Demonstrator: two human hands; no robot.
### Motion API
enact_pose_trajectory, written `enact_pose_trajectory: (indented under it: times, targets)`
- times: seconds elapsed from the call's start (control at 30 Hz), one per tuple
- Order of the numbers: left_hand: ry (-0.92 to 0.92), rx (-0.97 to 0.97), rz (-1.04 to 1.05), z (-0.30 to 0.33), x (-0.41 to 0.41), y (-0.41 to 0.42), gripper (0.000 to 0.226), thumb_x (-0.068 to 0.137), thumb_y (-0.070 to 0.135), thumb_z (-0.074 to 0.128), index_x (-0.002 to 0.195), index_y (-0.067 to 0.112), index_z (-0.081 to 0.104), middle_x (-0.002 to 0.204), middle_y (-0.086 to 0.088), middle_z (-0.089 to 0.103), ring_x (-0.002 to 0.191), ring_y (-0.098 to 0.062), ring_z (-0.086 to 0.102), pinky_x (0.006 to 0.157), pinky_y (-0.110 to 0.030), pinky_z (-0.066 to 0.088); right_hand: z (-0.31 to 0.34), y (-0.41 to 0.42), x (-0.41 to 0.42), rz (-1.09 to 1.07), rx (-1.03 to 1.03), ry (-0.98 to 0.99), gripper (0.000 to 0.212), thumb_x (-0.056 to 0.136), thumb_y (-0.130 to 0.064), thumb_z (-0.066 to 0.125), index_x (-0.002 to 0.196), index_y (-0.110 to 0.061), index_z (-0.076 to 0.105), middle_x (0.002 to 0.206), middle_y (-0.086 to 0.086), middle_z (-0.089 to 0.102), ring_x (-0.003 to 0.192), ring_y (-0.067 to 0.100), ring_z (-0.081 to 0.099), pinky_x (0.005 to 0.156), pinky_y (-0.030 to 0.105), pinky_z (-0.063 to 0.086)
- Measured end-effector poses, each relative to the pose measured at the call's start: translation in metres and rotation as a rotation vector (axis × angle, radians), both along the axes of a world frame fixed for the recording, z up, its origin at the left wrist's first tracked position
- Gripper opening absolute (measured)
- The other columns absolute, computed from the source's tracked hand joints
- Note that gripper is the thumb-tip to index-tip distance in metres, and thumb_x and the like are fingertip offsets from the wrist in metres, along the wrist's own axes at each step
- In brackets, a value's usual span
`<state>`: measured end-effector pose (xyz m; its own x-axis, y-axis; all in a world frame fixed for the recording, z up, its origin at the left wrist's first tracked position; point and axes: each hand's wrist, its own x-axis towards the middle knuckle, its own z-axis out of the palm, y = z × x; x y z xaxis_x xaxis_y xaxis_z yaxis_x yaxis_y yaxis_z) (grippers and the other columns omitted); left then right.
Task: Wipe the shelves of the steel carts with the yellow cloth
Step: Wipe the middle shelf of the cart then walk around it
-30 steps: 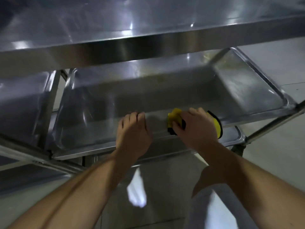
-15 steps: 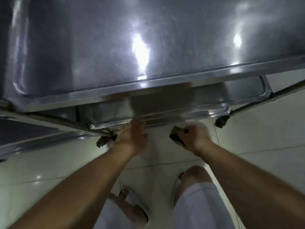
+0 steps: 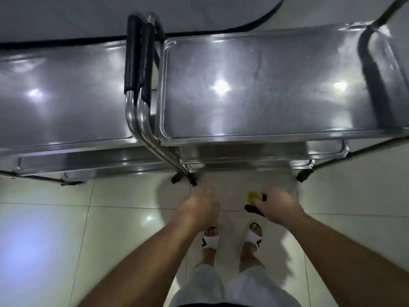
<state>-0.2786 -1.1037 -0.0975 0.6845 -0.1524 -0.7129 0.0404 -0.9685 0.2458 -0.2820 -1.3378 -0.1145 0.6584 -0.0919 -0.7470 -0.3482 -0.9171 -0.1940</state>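
Head view looks straight down on two steel carts standing side by side on a pale tiled floor (image 3: 66,229), with the person's two bare arms reaching out in front of them. Right hand (image 3: 280,207) has its grip curled round the yellow cloth (image 3: 253,197), which shows yellow at its far end and a dark edge on the near side; the cloth is held in the air over the floor, near the right cart's near edge and apart from it. Left hand (image 3: 200,208) holds nothing, its fingers loosely curled, also over the floor and clear of the carts. Right cart (image 3: 265,85) shows a shiny top shelf with a raised rim and lower shelves peeking out beneath its near edge. Left cart (image 3: 62,96) sits just beside it, and two tubular handles with black sleeves (image 3: 137,56) run between the two tops. Below the hands stand the person's feet in white slide sandals (image 3: 210,239)
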Motion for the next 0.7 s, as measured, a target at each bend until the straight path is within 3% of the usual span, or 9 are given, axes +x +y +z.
enact_pose_trajectory:
  times: [0.17, 0.27, 0.4, 0.57, 0.7]
  targets:
    - [-0.101, -0.003, -0.072, 0.052, -0.002, 0.022, 0.053, 0.104, 0.039, 0.040, 0.154, 0.021, 0.036, 0.155, -0.006, 0.043, 0.137, -0.032, 0.047, 0.110, -0.051, 0.044, 0.056, 0.026, -0.004, 0.011, -0.062, -0.127, 0.037, 0.096, -0.054, 0.052, 0.077, -0.022, 0.054, 0.076, -0.002, 0.057, 0.071, 0.020, 0.056, 0.062, 0.033, 0.044]
    - [-0.144, -0.035, -0.078, 0.074, -0.010, 0.029, 0.057, 0.104, 0.039, 0.042, 0.157, 0.024, 0.032, 0.156, -0.006, 0.042, 0.138, -0.033, 0.048, 0.110, -0.053, 0.044, 0.076, 0.034, -0.019, 0.006, -0.025, -0.222, 0.038, 0.091, -0.053, 0.054, 0.071, -0.021, 0.056, 0.070, -0.003, 0.058, 0.073, 0.025, 0.060, 0.060, 0.035, 0.041]
    - [-0.181, -0.037, -0.140, 0.090, -0.016, 0.024, 0.058, 0.103, 0.039, 0.043, 0.158, 0.024, 0.032, 0.156, -0.007, 0.041, 0.138, -0.033, 0.047, 0.111, -0.052, 0.043, 0.101, 0.035, -0.037, -0.013, -0.042, -0.273, 0.035, 0.090, -0.051, 0.057, 0.073, -0.021, 0.059, 0.072, -0.002, 0.061, 0.066, 0.017, 0.056, 0.053, 0.031, 0.036]
    - [-0.253, -0.050, -0.260, 0.109, -0.016, -0.025, 0.055, 0.104, 0.043, 0.043, 0.155, 0.023, 0.034, 0.154, -0.008, 0.044, 0.135, -0.035, 0.049, 0.109, -0.053, 0.044, 0.127, 0.003, -0.064, -0.068, -0.093, -0.311, 0.033, 0.091, -0.054, 0.054, 0.078, -0.023, 0.056, 0.079, -0.002, 0.060, 0.081, 0.026, 0.061, 0.066, 0.034, 0.046]
    - [-0.275, -0.061, -0.386, 0.122, -0.023, -0.090, 0.056, 0.105, 0.043, 0.043, 0.157, 0.023, 0.032, 0.157, -0.007, 0.041, 0.139, -0.033, 0.047, 0.110, -0.052, 0.045, 0.142, -0.058, -0.097, -0.218, -0.069, -0.328, 0.031, 0.091, -0.054, 0.052, 0.085, -0.025, 0.059, 0.085, 0.000, 0.063, 0.080, 0.021, 0.061, 0.070, 0.037, 0.053]
